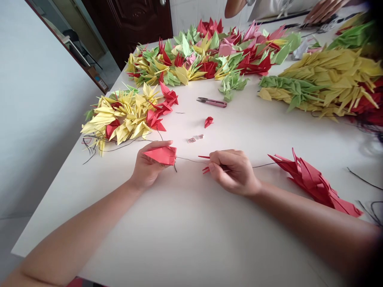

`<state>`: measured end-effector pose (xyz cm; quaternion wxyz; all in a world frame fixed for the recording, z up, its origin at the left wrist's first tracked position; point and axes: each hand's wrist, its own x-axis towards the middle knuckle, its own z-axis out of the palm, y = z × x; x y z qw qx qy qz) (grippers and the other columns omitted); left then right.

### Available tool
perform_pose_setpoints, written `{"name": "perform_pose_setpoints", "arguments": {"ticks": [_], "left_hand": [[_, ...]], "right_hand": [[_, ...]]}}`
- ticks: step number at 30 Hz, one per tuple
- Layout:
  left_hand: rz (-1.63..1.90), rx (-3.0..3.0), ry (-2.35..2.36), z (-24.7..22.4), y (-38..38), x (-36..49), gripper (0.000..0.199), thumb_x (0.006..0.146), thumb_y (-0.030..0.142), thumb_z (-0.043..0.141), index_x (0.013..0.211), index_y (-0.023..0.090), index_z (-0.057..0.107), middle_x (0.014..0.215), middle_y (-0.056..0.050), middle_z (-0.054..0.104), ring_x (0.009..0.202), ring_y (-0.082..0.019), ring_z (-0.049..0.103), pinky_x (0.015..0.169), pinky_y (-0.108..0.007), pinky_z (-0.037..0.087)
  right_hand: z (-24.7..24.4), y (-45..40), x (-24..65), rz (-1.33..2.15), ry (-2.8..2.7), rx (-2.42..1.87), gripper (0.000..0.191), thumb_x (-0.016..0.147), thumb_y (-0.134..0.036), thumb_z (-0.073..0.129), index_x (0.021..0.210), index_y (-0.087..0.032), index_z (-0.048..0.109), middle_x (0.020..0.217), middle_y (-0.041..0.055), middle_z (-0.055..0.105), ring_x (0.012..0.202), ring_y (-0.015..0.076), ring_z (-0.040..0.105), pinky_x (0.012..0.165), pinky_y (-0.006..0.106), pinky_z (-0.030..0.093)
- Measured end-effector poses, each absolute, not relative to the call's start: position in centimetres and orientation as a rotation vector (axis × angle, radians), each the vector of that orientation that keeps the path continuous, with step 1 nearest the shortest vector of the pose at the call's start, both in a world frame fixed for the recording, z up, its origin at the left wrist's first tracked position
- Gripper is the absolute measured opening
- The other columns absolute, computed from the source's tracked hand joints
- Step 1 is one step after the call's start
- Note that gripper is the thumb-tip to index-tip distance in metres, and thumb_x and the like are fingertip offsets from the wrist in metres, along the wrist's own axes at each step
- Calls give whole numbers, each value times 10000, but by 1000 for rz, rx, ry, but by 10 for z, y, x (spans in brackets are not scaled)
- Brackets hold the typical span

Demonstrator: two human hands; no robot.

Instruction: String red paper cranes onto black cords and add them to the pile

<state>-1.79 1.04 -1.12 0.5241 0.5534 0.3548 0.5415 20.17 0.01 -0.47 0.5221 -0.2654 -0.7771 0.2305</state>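
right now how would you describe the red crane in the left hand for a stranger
On the white table, look to the near side. The left hand holds a red paper crane cupped in the palm, black thread running from it toward the right hand, unlike the piles beyond.

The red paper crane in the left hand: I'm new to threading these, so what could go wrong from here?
The left hand holds the red paper crane, which could crease if squeezed. The dark thread runs from the right hand toward the pile of red paper cranes, so a hard tug might drag that pile. The loose thread ends beside the yellow cranes could snag and tangle.
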Motion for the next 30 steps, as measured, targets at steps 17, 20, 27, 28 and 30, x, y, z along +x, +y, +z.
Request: {"name": "perform_pose_setpoints", "arguments": {"ticks": [17,20,27,28,30], "left_hand": [[1192,1327,756,-1,-2,-6,334,602,172,861,917,241,772,662,-11,722,591,-127,659,550,-226,572],[1216,1342,761,-1,-2,-6,336,613,182,858,933,231,767,679,-18,729,599,-136,669,556,-237,581],[1272,1537,856,-1,-7,-6,345,600,89,826,912,227,774,711,-20,737,595,-150,670,531,-252,589],[1281,1564,839,-1,-8,-6,362,609,67,812,926,239,773,719,-16,738,611,-151,675,540,-253,590],[1288,1608,798,-1,-10,-6,377,628,50,789,947,250,772,724,-13,742,633,-154,681,560,-256,591]], "right_hand": [[-5,-2,202,617,-1913,-580,240,776,-78,452,600,-205,350,473,-62,380,422,45,313,401,167,268],[-6,-2,201,521,-1938,-573,241,795,-76,459,614,-206,369,470,-68,373,422,48,301,401,173,254],[-9,-2,201,534,-1979,-516,248,797,-47,456,648,-213,347,511,-75,340,460,55,272,429,193,240],[-9,-2,201,548,-1984,-506,251,793,-45,454,649,-215,339,516,-74,339,465,56,270,431,196,238],[-9,-2,201,576,-1991,-484,256,794,-43,448,650,-218,327,523,-74,326,473,59,261,434,198,234]]}}
